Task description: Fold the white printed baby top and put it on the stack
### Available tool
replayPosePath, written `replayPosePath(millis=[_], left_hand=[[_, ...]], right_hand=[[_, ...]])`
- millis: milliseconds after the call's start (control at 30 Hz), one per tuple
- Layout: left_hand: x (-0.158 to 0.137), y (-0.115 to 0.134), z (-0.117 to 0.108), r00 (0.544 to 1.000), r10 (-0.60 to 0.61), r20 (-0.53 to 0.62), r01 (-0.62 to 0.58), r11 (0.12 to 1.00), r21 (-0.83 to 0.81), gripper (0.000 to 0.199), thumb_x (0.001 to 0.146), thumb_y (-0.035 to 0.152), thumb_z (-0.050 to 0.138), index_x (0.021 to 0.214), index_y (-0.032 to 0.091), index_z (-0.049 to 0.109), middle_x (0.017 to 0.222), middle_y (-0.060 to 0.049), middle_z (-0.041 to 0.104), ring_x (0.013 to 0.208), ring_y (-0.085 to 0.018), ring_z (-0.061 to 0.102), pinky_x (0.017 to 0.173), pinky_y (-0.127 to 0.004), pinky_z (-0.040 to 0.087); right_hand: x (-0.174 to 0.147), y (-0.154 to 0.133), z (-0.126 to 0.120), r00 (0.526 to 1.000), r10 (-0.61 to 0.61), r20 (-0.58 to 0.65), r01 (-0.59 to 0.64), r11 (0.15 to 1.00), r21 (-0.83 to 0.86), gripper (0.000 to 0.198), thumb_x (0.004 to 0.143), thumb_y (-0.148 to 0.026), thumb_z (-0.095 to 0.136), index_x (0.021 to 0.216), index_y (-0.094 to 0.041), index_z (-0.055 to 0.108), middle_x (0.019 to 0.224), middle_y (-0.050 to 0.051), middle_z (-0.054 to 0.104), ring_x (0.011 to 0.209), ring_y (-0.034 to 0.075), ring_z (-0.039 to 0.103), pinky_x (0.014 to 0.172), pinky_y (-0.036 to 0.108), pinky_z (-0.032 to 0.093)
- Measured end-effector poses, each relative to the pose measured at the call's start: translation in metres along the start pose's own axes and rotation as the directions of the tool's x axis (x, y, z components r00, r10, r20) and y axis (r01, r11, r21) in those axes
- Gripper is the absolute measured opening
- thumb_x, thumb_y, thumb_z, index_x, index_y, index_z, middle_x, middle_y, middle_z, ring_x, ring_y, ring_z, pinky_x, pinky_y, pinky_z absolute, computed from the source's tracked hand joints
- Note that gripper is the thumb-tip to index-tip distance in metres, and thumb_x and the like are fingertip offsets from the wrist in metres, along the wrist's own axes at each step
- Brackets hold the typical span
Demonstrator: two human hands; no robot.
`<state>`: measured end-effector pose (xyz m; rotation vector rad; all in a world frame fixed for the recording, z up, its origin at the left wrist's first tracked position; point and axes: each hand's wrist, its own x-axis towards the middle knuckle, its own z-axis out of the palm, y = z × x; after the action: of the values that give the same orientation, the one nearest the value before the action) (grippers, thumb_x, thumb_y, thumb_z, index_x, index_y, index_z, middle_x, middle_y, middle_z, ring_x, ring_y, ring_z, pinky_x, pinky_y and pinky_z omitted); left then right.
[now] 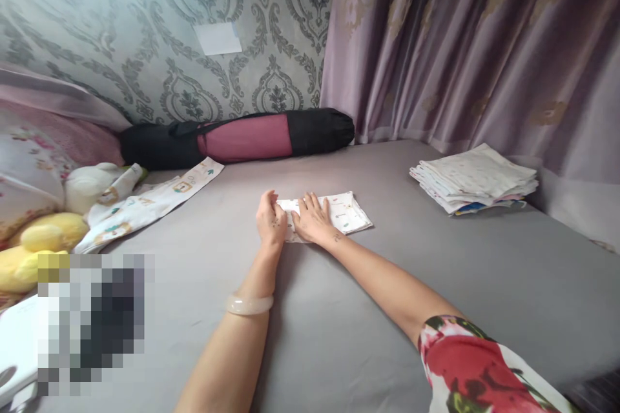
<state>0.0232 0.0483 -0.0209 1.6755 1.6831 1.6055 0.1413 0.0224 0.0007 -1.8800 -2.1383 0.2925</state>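
Observation:
A folded white cloth [349, 211] with small coloured prints lies flat on the grey bed sheet in the middle of the head view. My right hand [312, 218] rests palm down on it, with its fingers spread and nothing gripped. At the cloth's left end, my left hand [271, 221] stands on its edge against the fabric. Its fingers are loosely curved and the thumb is apart from them; no grip on the cloth can be seen. The cloth's left part is partly hidden beneath and between my hands.
A stack of folded cloths [477, 174] sits at the right. At left lie a loose printed white cloth [159, 201], a yellow plush toy [46, 242] and a white device [19, 342]. A black and maroon long bag [245, 137] lies along the wall. Curtains [436, 45] hang behind.

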Motion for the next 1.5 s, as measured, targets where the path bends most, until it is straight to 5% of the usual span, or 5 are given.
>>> replayPosePath(millis=[167, 500, 633, 1067, 1500], left_hand=[[0.011, -0.011, -0.009, 0.979, -0.146, -0.141, 0.132, 0.986, -0.107, 0.032, 0.08, 0.006, 0.039, 0.103, 0.02, 0.055, 0.094, -0.006, 0.071, 0.09, -0.018, 0.068, 0.088, -0.033, 0.052], [0.017, -0.019, -0.016, 0.942, -0.262, -0.208, 0.225, 0.956, -0.187, 0.031, 0.076, 0.005, 0.039, 0.099, 0.019, 0.053, 0.09, -0.005, 0.07, 0.085, -0.016, 0.069, 0.086, -0.032, 0.051], [0.019, -0.024, -0.016, 0.937, -0.266, -0.227, 0.228, 0.957, -0.181, 0.03, 0.076, 0.006, 0.038, 0.098, 0.02, 0.053, 0.09, -0.005, 0.07, 0.085, -0.015, 0.069, 0.086, -0.031, 0.052], [0.023, -0.026, -0.023, 0.926, -0.299, -0.23, 0.259, 0.947, -0.191, 0.031, 0.076, 0.004, 0.037, 0.098, 0.019, 0.053, 0.091, -0.006, 0.069, 0.085, -0.015, 0.068, 0.087, -0.032, 0.052], [0.024, -0.028, -0.025, 0.923, -0.273, -0.27, 0.23, 0.956, -0.18, 0.032, 0.075, 0.004, 0.036, 0.096, 0.019, 0.054, 0.088, -0.006, 0.069, 0.083, -0.015, 0.069, 0.085, -0.031, 0.053]], right_hand=[[0.0, 0.001, 0.009, 1.0, -0.001, -0.026, 0.0, 0.999, -0.036, 0.06, 0.099, -0.037, 0.03, 0.15, -0.005, 0.036, 0.16, 0.017, 0.027, 0.15, 0.03, 0.015, 0.119, 0.056, 0.004], [0.005, -0.013, 0.001, 1.0, -0.002, 0.031, 0.005, 0.996, -0.09, 0.058, 0.096, -0.027, 0.031, 0.148, -0.002, 0.037, 0.16, 0.019, 0.027, 0.149, 0.03, 0.017, 0.119, 0.056, 0.005], [0.006, -0.028, 0.006, 0.996, -0.091, -0.005, 0.091, 0.994, -0.053, 0.06, 0.098, -0.031, 0.028, 0.148, 0.002, 0.036, 0.159, 0.02, 0.028, 0.15, 0.028, 0.017, 0.121, 0.05, 0.003], [0.011, -0.032, 0.018, 0.994, -0.064, 0.09, 0.069, 0.996, -0.05, 0.064, 0.1, -0.038, 0.025, 0.151, -0.001, 0.03, 0.161, 0.019, 0.025, 0.15, 0.028, 0.016, 0.121, 0.05, 0.005], [0.015, -0.067, 0.022, 0.98, -0.15, 0.131, 0.152, 0.988, -0.005, 0.061, 0.101, -0.033, 0.019, 0.153, 0.0, 0.026, 0.163, 0.017, 0.018, 0.152, 0.026, 0.011, 0.122, 0.046, 0.005]])
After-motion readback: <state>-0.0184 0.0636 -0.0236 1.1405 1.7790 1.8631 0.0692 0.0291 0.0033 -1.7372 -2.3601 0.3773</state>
